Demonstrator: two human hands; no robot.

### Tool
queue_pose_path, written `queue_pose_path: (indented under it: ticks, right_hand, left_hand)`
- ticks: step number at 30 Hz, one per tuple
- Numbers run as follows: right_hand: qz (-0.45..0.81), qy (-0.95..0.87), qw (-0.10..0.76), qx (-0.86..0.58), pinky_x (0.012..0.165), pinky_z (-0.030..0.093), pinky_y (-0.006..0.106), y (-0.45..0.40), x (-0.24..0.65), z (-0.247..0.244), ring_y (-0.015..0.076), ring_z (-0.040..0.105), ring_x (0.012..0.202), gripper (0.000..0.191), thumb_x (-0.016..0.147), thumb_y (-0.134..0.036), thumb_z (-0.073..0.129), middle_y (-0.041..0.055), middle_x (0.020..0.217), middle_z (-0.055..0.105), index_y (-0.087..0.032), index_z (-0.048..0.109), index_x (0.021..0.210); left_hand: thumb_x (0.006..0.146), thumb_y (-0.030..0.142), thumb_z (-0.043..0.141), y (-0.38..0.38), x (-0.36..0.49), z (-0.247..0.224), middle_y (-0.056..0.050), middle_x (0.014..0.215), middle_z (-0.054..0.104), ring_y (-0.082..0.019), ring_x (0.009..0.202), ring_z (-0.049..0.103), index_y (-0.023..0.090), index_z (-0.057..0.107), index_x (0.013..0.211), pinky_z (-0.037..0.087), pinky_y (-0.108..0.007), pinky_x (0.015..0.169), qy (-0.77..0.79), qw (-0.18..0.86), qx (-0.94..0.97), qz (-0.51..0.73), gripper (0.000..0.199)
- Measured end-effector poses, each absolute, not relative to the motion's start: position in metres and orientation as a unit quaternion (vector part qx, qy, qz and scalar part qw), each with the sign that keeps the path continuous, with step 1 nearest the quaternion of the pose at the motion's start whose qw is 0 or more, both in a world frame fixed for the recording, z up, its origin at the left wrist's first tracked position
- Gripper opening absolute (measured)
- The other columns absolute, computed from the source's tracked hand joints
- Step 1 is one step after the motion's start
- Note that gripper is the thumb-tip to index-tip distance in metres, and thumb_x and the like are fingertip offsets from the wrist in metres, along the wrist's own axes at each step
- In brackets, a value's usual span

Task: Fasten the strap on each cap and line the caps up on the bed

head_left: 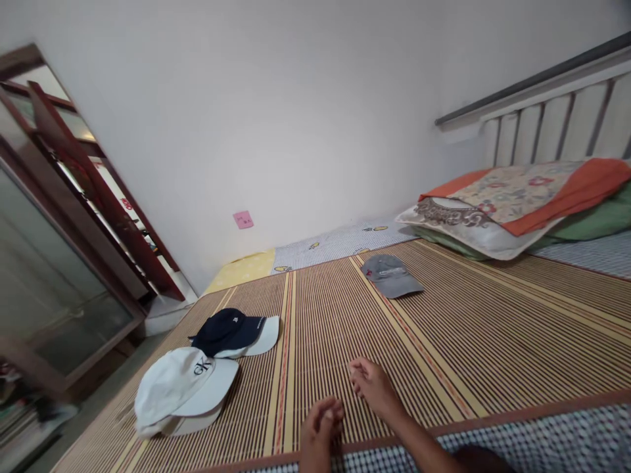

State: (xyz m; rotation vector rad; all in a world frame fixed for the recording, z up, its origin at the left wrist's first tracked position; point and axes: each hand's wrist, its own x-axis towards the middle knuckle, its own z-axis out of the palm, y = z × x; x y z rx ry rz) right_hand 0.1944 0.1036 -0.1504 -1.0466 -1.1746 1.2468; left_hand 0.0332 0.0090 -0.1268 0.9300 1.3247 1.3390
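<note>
Striped matting (320, 312) covers a bed (557, 433) against a white wall (296, 131). At left, a white cap (170, 384) lies just in front of a navy cap (224, 332). Near the front edge, the left hand (321, 424), loosely half-curled, holds nothing; beside it, the right hand (373, 386), fingers partly bent, is likewise empty. Beyond lies a gray cap (387, 272), left of stacked pillows (486, 230).

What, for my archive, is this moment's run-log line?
left hand: empty; right hand: empty; white cap, navy cap: on mat, left; gray cap: on mat, right
</note>
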Motion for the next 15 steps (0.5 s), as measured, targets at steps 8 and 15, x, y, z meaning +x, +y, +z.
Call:
queue_pose_path:
  ticks: [8, 15]
  right_hand:
    - [0.563, -0.494, 0.494, -0.442, 0.04, 0.04, 0.02, 0.124, 0.195, -0.149, 0.0095, 0.054, 0.043, 0.018, 0.09, -0.034, 0.063, -0.0069, 0.06, 0.059, -0.018, 0.062, 0.083]
    - [0.588, -0.483, 0.473, -0.445, 0.04, 0.04, 0.018, 0.132, 0.194, -0.144, 0.0076, 0.053, 0.045, 0.02, 0.099, -0.031, 0.063, -0.0078, 0.063, 0.057, -0.016, 0.061, 0.086]
  left_hand:
    - [0.077, 0.012, 0.071, 0.053, -0.07, -0.075, -0.012, 0.087, 0.081, -0.025, 0.084, 0.078, 0.014, 0.072, 0.089, 0.063, -0.034, 0.078, 0.545, 0.485, 0.203, 0.654, 0.013]
    - [0.1, 0.026, 0.059, 0.131, -0.133, -0.021, -0.006, 0.103, 0.071, -0.016, 0.081, 0.069, 0.015, 0.065, 0.113, 0.06, -0.03, 0.067, 0.545, 0.465, 0.068, 0.694, 0.018]
